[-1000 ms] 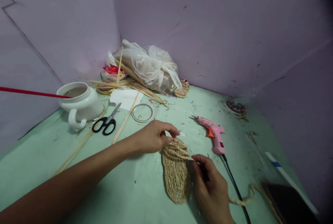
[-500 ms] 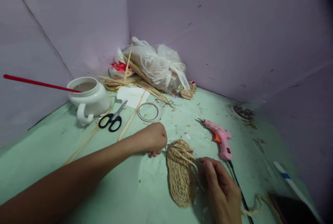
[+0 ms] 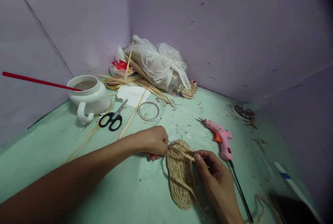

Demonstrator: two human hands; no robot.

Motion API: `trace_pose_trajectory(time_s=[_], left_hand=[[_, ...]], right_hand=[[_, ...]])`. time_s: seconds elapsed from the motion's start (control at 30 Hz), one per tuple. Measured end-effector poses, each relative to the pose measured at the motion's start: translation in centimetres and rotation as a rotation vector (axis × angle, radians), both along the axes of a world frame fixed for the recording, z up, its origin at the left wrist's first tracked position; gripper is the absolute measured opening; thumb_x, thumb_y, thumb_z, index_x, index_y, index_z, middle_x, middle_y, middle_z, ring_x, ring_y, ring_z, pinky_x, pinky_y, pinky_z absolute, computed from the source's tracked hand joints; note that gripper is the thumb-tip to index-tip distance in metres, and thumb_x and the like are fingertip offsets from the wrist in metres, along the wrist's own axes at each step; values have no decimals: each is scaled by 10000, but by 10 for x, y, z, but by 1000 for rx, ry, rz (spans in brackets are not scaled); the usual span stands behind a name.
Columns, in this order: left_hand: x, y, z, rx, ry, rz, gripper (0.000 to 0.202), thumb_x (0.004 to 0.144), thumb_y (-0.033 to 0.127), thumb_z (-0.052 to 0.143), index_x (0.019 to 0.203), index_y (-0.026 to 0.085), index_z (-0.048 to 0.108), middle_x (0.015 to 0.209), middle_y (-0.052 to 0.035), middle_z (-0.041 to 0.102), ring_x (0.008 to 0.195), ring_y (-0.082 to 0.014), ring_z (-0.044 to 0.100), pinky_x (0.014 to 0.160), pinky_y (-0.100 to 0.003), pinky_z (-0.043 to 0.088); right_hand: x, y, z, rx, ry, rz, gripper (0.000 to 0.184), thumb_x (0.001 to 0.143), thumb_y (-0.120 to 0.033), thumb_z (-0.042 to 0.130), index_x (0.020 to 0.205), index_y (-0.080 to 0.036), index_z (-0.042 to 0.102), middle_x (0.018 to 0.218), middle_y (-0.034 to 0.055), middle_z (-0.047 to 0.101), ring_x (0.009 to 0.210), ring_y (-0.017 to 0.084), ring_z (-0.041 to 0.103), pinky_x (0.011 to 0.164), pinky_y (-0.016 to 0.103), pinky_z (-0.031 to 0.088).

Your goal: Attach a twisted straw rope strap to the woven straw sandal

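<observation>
A sole-shaped piece of coiled straw braid [image 3: 180, 179] lies on the green tabletop between my hands. My left hand [image 3: 157, 142] is closed at its upper left edge; what its fingers pinch is partly hidden, though a straw cord [image 3: 187, 155] runs from there across the sole. At the upper right edge, my right hand [image 3: 214, 172] pinches that cord between thumb and index finger. Another length of cord crosses the lower part of the sole and trails off to the right under my right hand.
Beyond my right hand lies a pink glue gun [image 3: 220, 137] with its black cable. Black-handled scissors [image 3: 113, 116], a tape ring [image 3: 148, 111] and a white pot [image 3: 91, 101] holding a red stick stand left. A tied plastic bag [image 3: 163, 66] and straw strips [image 3: 153, 90] fill the corner.
My right hand has moved up and left to the sole's edge and now pinches the cord, drawn straighter across the top. A loop of cord now lies over the sole's lower part.
</observation>
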State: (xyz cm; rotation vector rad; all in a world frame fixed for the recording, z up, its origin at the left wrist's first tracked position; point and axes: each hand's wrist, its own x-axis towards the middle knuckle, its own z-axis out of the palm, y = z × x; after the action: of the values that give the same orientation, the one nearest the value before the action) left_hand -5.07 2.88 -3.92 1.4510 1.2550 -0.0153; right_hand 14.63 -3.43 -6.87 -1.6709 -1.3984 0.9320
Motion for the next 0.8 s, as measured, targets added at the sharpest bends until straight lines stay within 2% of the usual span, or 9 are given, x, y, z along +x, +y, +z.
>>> trace_pose_trajectory(time_s=[0.17, 0.37, 0.57, 0.67, 0.8], left_hand=[[1, -2, 2, 39, 50, -34, 60, 518, 164, 577, 476, 146, 536, 381, 0, 478, 369, -143, 483, 408, -276, 393], [-1, 1, 0, -37, -2, -5, 151, 652, 241, 512, 543, 141, 541, 508, -34, 574, 382, -120, 514, 375, -217, 363], [-1, 0, -7, -8, 65, 68, 128, 615, 190, 511, 646, 115, 612, 468, -31, 571, 361, -118, 501, 383, -216, 375], [1, -2, -9, 5, 68, 92, 119, 600, 179, 509, 617, 120, 611, 466, -35, 579, 354, -114, 492, 395, -229, 388], [5, -5, -7, -32, 9, 114, 103, 579, 132, 465, 528, 134, 554, 450, -22, 559, 338, -111, 485, 361, -217, 360]], right_hand=[[2, 0, 1, -38, 49, -15, 298, 690, -445, 625, 768, -158, 608, 646, 31, 617, 557, 150, 526, 486, 230, 421], [6, 0, 0, -34, 82, -35, 296, 718, -447, 587, 761, -155, 620, 680, 40, 626, 628, 169, 563, 564, 252, 450], [6, -2, -4, -41, 97, -33, 274, 692, -405, 620, 816, -161, 609, 718, 49, 636, 630, 175, 576, 547, 256, 471], [5, -4, -6, -72, 105, -9, 278, 702, -390, 607, 863, -164, 607, 729, 43, 628, 649, 179, 588, 579, 267, 484], [3, -5, -6, -112, 218, -36, 269, 662, -321, 627, 881, -167, 606, 750, 43, 629, 678, 180, 600, 606, 271, 489]])
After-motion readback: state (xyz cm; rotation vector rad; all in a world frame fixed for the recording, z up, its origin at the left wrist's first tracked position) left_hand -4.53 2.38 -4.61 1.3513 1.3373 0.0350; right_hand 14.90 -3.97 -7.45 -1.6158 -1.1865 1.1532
